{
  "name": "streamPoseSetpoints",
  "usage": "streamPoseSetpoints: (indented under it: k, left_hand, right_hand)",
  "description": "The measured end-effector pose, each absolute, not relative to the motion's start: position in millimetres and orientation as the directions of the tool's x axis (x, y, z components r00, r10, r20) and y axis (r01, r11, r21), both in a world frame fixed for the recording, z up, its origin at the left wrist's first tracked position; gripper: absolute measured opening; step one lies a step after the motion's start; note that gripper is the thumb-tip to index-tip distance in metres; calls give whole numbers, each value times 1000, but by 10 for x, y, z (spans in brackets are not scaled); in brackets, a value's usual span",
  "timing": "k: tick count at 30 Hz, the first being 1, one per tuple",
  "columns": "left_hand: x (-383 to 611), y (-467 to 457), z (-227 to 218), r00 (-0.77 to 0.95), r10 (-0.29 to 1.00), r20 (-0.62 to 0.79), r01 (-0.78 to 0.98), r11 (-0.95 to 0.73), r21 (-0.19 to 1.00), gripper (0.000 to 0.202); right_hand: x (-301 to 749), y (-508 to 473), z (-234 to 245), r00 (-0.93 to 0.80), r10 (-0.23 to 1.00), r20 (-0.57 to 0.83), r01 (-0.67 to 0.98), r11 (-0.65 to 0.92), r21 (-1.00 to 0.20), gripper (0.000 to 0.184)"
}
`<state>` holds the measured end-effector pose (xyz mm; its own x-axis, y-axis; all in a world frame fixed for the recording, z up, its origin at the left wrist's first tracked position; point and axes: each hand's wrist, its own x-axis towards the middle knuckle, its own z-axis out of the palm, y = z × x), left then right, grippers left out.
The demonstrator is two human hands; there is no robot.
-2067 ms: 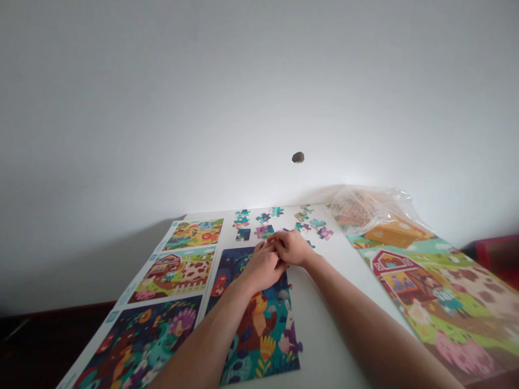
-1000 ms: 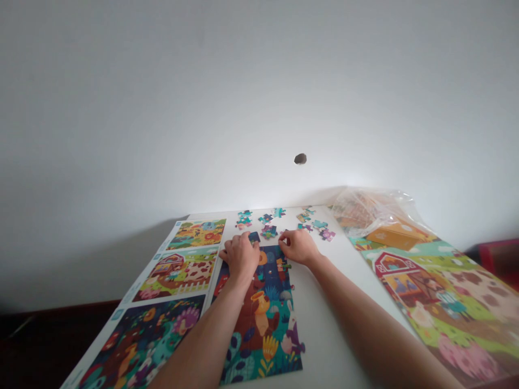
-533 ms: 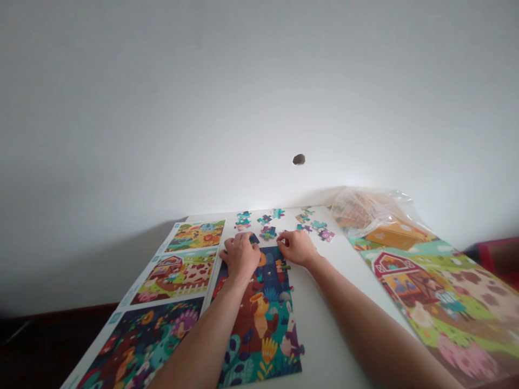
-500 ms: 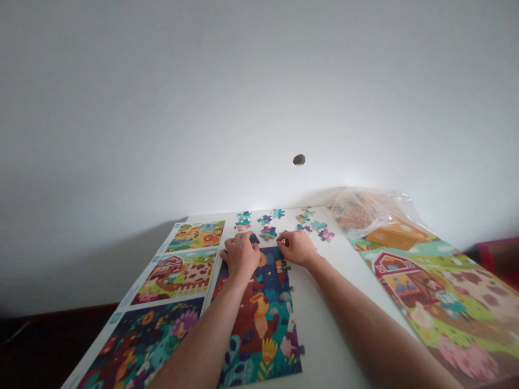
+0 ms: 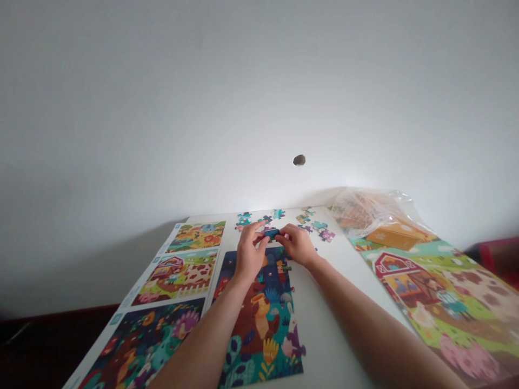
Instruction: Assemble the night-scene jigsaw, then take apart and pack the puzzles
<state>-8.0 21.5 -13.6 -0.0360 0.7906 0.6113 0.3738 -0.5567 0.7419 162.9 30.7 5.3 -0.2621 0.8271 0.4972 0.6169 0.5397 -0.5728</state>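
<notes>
My left hand and my right hand meet above the far edge of a partly built dark blue puzzle on the white table. Between their fingertips they pinch a small dark blue puzzle piece, raised slightly off the table. Both hands have their fingers curled around it. Several loose pieces lie just beyond the hands, near the wall.
A sheet of reference pictures lies on the left. A finished farm puzzle covers the right side. Behind it sit an orange box and a clear plastic bag. A white wall stands close behind the table.
My left hand has left the puzzle's top left corner and moved right and up. Both hands now hold a dark blue piece together above the far edge.
</notes>
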Motion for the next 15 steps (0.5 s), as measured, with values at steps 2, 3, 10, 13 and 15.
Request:
streamPoseSetpoints:
  k: [2,3,10,13,15]
  left_hand:
    - [-73,207,-129,-10,794,608,349,-567,746,39]
    - [-68,197,-121,49,787,615,364,-588,723,34]
    - [6,115,-99,547,691,472,499,-722,479,18]
    - [18,110,-97,568,704,426,543,-710,449,19]
    - [18,113,-90,578,705,412,551,-709,440,20]
  right_hand:
    - [1705,328,139,-161,838,521,596,504,-626,21]
    - [1764,335,204,-92,847,523,583,472,-661,19]
    - [2399,234,512,103,897,429,582,295,-758,31]
    - [2580,135,353,149,936,318,731,112,-673,29]
    - [2625,85,236,198,948,250,801,-10,-599,29]
